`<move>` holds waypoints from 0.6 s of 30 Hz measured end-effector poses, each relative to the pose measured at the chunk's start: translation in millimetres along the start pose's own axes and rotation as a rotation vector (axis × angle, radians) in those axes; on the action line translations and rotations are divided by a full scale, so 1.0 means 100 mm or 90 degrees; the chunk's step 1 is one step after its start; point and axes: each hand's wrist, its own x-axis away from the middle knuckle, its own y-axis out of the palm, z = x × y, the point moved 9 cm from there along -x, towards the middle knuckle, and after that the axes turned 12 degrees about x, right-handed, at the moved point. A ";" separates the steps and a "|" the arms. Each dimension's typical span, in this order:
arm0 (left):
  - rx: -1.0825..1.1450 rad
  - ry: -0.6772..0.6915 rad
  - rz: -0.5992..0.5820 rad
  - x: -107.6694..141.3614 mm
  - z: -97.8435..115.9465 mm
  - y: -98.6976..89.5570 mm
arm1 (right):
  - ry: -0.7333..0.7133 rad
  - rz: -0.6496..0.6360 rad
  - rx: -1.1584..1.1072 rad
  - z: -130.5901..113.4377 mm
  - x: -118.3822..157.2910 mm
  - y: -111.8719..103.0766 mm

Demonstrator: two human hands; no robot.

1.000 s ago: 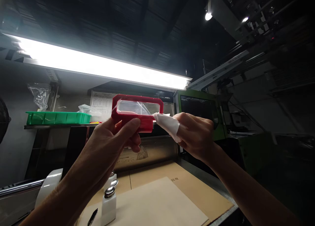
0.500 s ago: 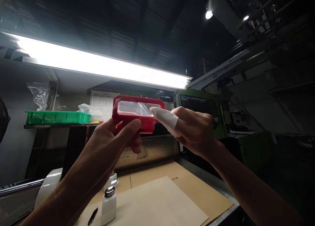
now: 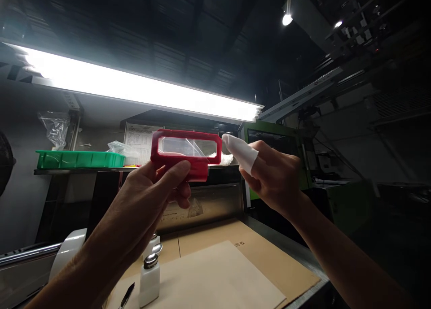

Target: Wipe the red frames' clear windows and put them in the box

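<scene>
My left hand (image 3: 161, 183) grips a red plastic frame (image 3: 188, 158) with a clear window (image 3: 178, 147), thumb in front along its lower edge and fingers behind. The frame is held up before the lamp, its window facing me. My right hand (image 3: 274, 172) is just right of the frame, apart from it. A white covering (image 3: 240, 152), cloth or a finger cot, sits over its stretched index finger, which points at the frame's right end. The other right fingers are bent, and I see nothing held in them.
A tube lamp (image 3: 141, 84) hangs above. Behind stand a green tray (image 3: 79, 159) on a shelf and a green machine (image 3: 279, 134). Below are cardboard (image 3: 269, 259), a white bottle with a metal lid (image 3: 149, 280), a pen (image 3: 127, 295) and a white roll (image 3: 67, 253).
My right hand has drawn back to the right, its white-covered fingertip leaving the window's right end. The red frame has shifted slightly left in my left hand.
</scene>
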 end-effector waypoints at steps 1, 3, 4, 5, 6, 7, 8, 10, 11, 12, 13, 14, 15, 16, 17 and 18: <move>0.000 0.001 0.002 0.00 0.00 0.00 | -0.004 0.006 -0.016 -0.01 0.01 -0.01; -0.001 0.000 0.003 0.00 0.00 -0.01 | -0.008 0.015 -0.039 -0.03 0.03 -0.04; -0.002 -0.002 -0.001 0.00 -0.01 0.00 | -0.009 0.018 -0.044 -0.04 0.03 -0.04; -0.003 -0.004 -0.006 0.01 -0.01 0.00 | -0.011 0.020 -0.043 -0.06 0.02 -0.04; -0.004 -0.008 -0.008 0.01 -0.02 0.01 | -0.016 0.019 -0.040 -0.08 0.01 -0.04; -0.004 -0.008 -0.010 0.01 -0.02 0.01 | -0.023 0.016 -0.035 -0.11 0.01 -0.03; -0.003 -0.007 -0.010 0.01 -0.02 0.01 | -0.030 0.011 -0.033 -0.13 0.00 -0.02; -0.003 -0.003 -0.002 0.01 -0.01 0.00 | -0.049 0.007 -0.039 -0.18 0.00 -0.01; -0.005 -0.002 0.000 0.01 -0.02 0.00 | -0.058 0.009 -0.045 -0.20 0.01 -0.01; -0.008 -0.003 0.000 0.01 -0.02 0.00 | -0.065 0.014 -0.051 -0.21 0.03 -0.01; -0.013 -0.005 -0.002 0.01 -0.02 0.00 | -0.072 0.017 -0.058 -0.22 0.04 -0.02; -0.018 -0.010 0.000 0.01 -0.03 -0.01 | -0.073 0.020 -0.063 -0.21 0.06 -0.02; -0.020 -0.011 0.002 0.02 -0.03 -0.01 | -0.067 0.018 -0.069 -0.19 0.07 -0.01; -0.021 -0.011 0.004 0.02 -0.03 -0.01 | -0.056 0.017 -0.074 -0.17 0.07 -0.01; -0.021 -0.011 0.007 0.03 -0.02 -0.02 | -0.045 0.018 -0.078 -0.14 0.08 0.00; -0.021 -0.010 0.008 0.03 -0.02 -0.02 | -0.035 0.022 -0.080 -0.12 0.07 0.00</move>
